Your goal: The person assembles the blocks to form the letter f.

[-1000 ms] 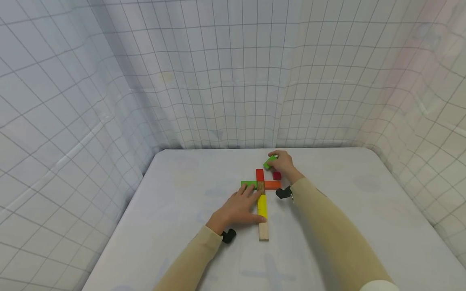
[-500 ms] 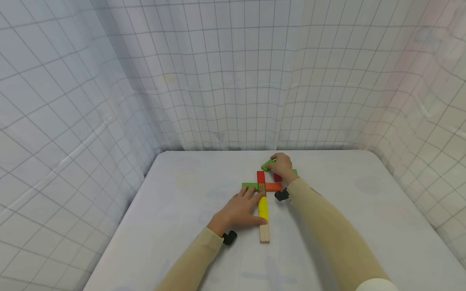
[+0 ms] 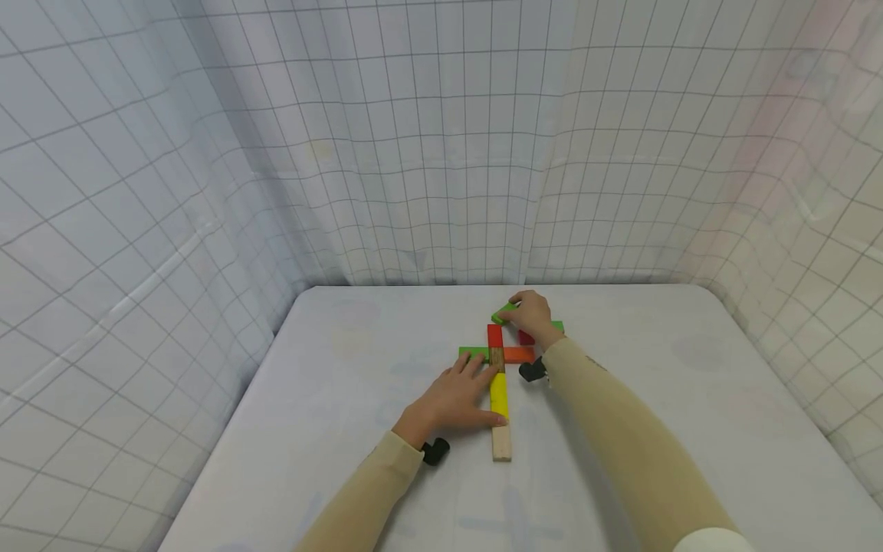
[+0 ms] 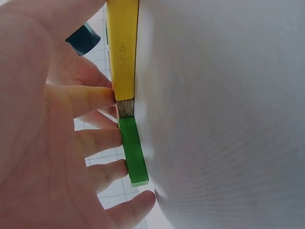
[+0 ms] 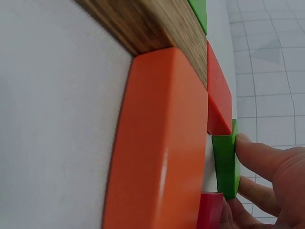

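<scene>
Wooden blocks lie as a cross on the white table. Its upright has a red block (image 3: 494, 335), a brown wood-grain block (image 3: 497, 359), a yellow block (image 3: 499, 394) and a pale wood block (image 3: 501, 445). Green (image 3: 473, 352) and orange (image 3: 519, 355) blocks form the arms. My left hand (image 3: 451, 399) rests with spread fingers along the green arm and the yellow block; the left wrist view shows its fingertips against the green block (image 4: 134, 151). My right hand (image 3: 534, 313) pinches another green block (image 5: 225, 164) between thumb and fingers, slanted at the red block's far end.
A dark red block (image 3: 526, 337) lies by the right wrist, and a green block (image 3: 558, 327) shows partly behind it. White grid-patterned curtains (image 3: 414, 169) enclose the table (image 3: 641, 322) at the back and both sides.
My right hand has shifted slightly left with its green block, towards the red block. A further green block has come into sight beside the right wrist. My left hand keeps its place.
</scene>
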A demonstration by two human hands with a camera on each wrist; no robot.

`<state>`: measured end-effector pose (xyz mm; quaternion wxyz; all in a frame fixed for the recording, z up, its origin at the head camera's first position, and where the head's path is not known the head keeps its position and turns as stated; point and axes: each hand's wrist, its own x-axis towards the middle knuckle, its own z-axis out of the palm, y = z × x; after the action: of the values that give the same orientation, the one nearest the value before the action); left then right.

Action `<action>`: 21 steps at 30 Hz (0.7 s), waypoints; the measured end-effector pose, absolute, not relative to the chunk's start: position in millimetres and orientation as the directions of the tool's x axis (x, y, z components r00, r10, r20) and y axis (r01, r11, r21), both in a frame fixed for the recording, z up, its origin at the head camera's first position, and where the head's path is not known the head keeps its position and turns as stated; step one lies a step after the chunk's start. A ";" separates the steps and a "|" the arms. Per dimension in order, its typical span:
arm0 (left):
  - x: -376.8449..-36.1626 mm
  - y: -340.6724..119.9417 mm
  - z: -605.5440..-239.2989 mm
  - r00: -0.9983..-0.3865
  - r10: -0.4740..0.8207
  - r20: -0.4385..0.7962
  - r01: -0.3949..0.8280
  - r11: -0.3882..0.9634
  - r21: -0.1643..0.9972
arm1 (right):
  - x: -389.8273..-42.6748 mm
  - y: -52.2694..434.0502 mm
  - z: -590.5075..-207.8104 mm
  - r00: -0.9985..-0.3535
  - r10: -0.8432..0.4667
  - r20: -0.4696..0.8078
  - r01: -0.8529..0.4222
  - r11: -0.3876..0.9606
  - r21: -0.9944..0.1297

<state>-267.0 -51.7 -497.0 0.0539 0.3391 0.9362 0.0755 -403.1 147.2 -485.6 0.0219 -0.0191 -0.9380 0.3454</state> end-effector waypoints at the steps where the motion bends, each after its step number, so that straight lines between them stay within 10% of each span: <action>1: -266.6 -52.0 -496.8 -0.765 0.643 -0.050 0.626 0.759 0.178 | -403.0 147.0 -485.7 -0.998 0.047 0.028 0.018 0.762 -0.647; 21: -264.5 -51.5 -495.6 -0.767 0.639 -0.055 0.625 0.765 0.157 | -401.9 146.8 -485.6 -0.999 0.045 0.015 0.024 0.749 -0.662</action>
<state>-264.5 -51.5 -495.6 0.0527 0.3369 0.9378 0.0650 -401.9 146.8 -485.6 0.0151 -0.0184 -0.9350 0.3539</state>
